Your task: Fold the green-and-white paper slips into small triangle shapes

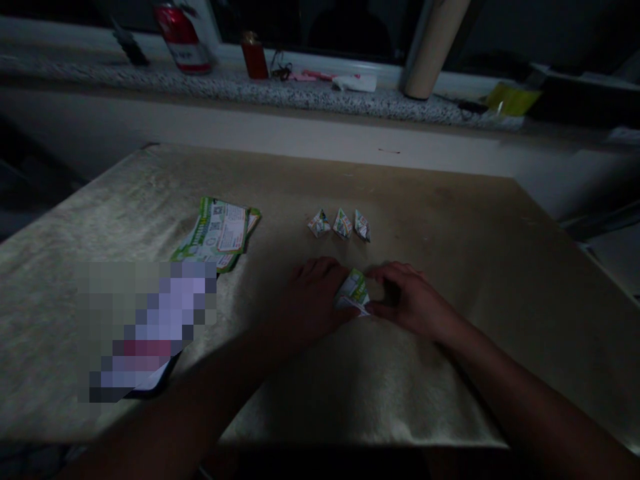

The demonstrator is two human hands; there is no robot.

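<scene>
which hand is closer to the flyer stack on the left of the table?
Left. The left hand lies right of the flyer stack and nearer the camera, touching the folded paper. The right hand is on the paper's other side, farther from the stack.

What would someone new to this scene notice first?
The left hand and right hand meet at the middle of the dim table, both touching a folded paper. Just beyond it, three small folded pieces sit in a row, and green leaflets lie further left.
</scene>
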